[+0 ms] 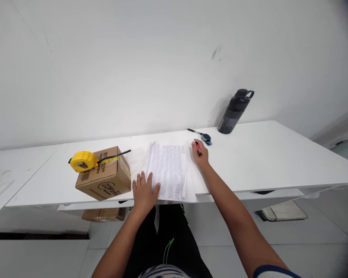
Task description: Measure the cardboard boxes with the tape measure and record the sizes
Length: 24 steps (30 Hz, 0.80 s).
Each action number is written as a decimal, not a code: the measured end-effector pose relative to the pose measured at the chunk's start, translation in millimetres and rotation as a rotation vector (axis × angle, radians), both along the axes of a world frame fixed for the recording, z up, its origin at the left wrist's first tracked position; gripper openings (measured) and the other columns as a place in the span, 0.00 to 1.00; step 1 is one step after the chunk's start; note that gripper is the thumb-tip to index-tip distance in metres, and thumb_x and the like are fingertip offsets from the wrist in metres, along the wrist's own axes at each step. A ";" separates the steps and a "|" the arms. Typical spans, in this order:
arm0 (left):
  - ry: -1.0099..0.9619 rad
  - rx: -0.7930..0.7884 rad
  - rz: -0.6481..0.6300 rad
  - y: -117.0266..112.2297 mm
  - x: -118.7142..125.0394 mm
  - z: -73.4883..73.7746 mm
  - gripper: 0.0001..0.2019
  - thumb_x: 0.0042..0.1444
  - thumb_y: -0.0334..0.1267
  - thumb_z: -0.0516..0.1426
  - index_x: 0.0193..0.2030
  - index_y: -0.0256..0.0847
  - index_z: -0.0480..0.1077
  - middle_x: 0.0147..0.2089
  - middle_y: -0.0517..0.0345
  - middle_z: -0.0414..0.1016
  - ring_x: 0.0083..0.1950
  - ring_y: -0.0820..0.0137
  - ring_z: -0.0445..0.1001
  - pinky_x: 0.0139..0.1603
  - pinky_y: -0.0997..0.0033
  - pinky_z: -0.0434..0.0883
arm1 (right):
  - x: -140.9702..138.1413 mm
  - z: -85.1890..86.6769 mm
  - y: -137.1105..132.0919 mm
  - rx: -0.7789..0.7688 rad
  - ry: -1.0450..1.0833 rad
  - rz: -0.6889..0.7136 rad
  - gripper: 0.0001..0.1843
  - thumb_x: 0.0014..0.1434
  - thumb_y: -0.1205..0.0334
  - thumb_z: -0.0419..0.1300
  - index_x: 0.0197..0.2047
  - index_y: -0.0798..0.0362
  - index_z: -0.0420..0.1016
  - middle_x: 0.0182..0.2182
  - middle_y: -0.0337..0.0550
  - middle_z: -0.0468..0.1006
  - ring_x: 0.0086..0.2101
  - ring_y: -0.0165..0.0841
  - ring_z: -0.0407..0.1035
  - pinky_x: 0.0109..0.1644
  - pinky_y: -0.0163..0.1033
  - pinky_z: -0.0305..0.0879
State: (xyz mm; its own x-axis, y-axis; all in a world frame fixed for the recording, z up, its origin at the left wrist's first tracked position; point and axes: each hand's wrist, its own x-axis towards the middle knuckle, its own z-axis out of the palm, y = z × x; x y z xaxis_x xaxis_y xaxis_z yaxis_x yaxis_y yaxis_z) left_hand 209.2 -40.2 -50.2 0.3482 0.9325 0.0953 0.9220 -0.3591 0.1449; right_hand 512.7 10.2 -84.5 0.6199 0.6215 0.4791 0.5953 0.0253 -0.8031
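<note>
Sheets of paper (170, 166), covered in dense columns of handwriting, lie in a slightly curled stack at the desk's front edge. Flat on their lower left corner rests my left hand (144, 193), fingers spread and holding nothing. To the right of the stack, my right hand (201, 153) is closed around a red and black pen (198, 148) and rests on the desk. Beyond that hand lie a dark, thin pen (193, 131) and a small watch-like item with a blue strap (206, 138).
A cardboard box (110, 177) stands left of my left hand, with a yellow tape measure (83, 161) on top. At the back right, a dark water bottle (234, 112) stands near the wall. Below the white desk (263, 154), another box (103, 214) shows.
</note>
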 end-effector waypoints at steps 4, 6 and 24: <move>-0.038 -0.056 -0.014 -16.7 0.3 5.8 0.29 0.62 0.54 0.48 0.65 0.39 0.64 0.70 0.35 0.54 0.71 0.48 0.52 0.67 0.37 0.46 | 1.0 2.2 1.5 -0.029 -0.099 -0.027 0.25 0.66 0.51 0.46 0.57 0.57 0.68 0.43 0.52 0.80 0.42 0.39 0.75 0.49 0.43 0.68; -0.085 -0.084 -0.048 -22.7 -4.5 9.2 0.28 0.63 0.54 0.48 0.64 0.40 0.65 0.70 0.37 0.56 0.71 0.48 0.52 0.67 0.35 0.44 | 1.9 5.5 2.5 -0.065 -0.158 -0.009 0.23 0.65 0.56 0.46 0.56 0.57 0.69 0.45 0.52 0.80 0.44 0.39 0.75 0.51 0.43 0.67; -0.875 0.728 0.216 -2.8 -160.9 123.1 0.20 0.60 0.44 0.56 0.60 0.53 0.66 0.63 0.61 0.67 0.65 0.56 0.63 0.66 0.46 0.62 | -6.7 52.4 -54.0 -0.722 -0.555 0.055 0.22 0.65 0.55 0.50 0.59 0.51 0.67 0.38 0.47 0.82 0.37 0.41 0.75 0.38 0.41 0.64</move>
State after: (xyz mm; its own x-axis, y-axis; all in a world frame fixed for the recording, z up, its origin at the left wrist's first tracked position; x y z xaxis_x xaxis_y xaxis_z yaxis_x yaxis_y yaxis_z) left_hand 48.3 -43.1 72.9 -0.2615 0.5900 0.7639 0.6612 -0.4671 0.5871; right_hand 505.9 -43.8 -32.1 0.3774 0.9079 0.1827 0.9137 -0.3329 -0.2330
